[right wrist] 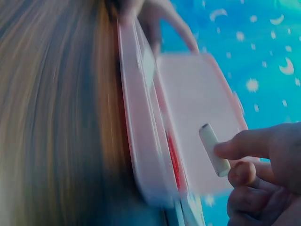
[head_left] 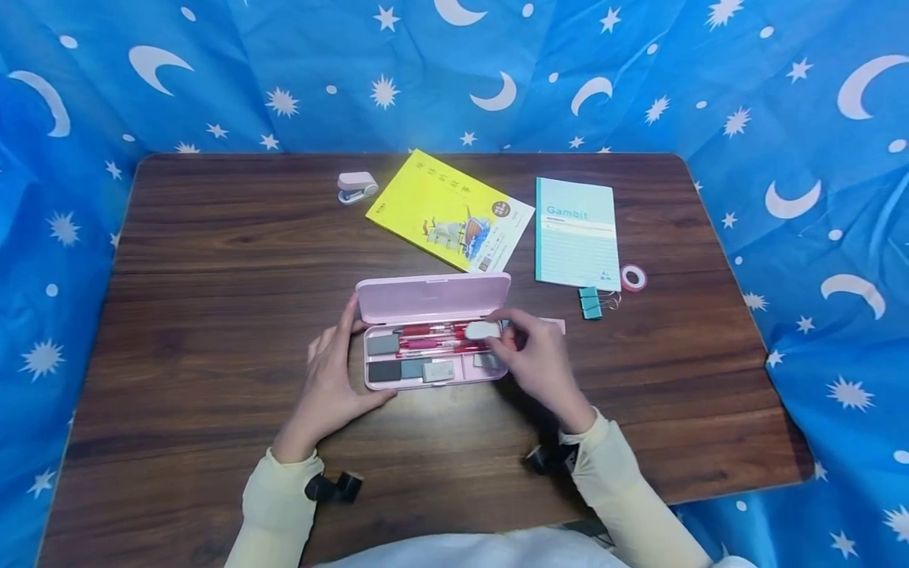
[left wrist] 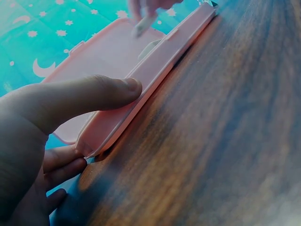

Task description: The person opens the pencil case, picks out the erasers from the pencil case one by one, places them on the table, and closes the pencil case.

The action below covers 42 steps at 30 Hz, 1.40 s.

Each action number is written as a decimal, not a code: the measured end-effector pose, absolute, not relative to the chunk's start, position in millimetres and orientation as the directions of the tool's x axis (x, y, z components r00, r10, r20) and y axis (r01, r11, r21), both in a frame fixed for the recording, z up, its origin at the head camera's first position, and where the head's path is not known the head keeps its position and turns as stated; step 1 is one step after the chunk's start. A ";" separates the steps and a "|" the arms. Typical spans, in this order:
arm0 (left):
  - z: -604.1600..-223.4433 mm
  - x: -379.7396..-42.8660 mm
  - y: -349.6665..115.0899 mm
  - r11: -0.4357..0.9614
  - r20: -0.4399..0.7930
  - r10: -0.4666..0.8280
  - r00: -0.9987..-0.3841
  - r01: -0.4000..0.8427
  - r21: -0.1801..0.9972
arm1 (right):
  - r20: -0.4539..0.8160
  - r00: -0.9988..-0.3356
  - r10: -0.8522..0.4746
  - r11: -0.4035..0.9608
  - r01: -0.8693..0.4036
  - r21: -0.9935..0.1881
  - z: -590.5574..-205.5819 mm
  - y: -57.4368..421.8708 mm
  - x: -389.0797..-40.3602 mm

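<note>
A pink pencil case lies on the table with its lid raised at the back. My left hand grips its left end, thumb pressed on the front wall and other fingers round the end and back corner. Between thumb and finger, my right hand pinches a small flat white piece with rounded ends, held over the case's right half. In the right wrist view, that piece is edge-on in front of the lid. Red pens lie inside, with a dark grey block and a pale block in the front compartments.
Behind the case lie a yellow book and a pale blue notebook. A pink and white stapler sits at the back. To the right are teal binder clips and a tape roll. A pale pink strip protrudes behind my right hand.
</note>
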<state>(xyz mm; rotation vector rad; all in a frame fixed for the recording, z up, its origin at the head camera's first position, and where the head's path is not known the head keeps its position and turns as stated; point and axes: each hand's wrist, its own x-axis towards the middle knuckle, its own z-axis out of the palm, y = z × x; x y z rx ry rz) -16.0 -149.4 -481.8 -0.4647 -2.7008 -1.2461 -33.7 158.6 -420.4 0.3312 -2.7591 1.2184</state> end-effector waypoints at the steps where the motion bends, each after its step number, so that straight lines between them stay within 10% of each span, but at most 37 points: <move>1: -481.4 -16.0 -150.1 0.614 0.240 0.220 -0.946 0.325 0.719 | 0.188 -0.972 -0.142 0.672 -0.234 -0.703 -420.9 167.2 -32.9; 17: -476.6 -13.6 -155.3 0.629 0.194 0.210 -0.958 0.284 0.723 | 0.141 -0.987 -0.074 0.861 -0.135 -0.491 -441.8 242.5 -16.9; 42: -479.0 -14.7 -148.3 0.615 0.186 0.217 -0.958 0.282 0.737 | 0.144 -0.956 -0.257 0.822 -0.295 -0.487 -426.4 183.1 -12.0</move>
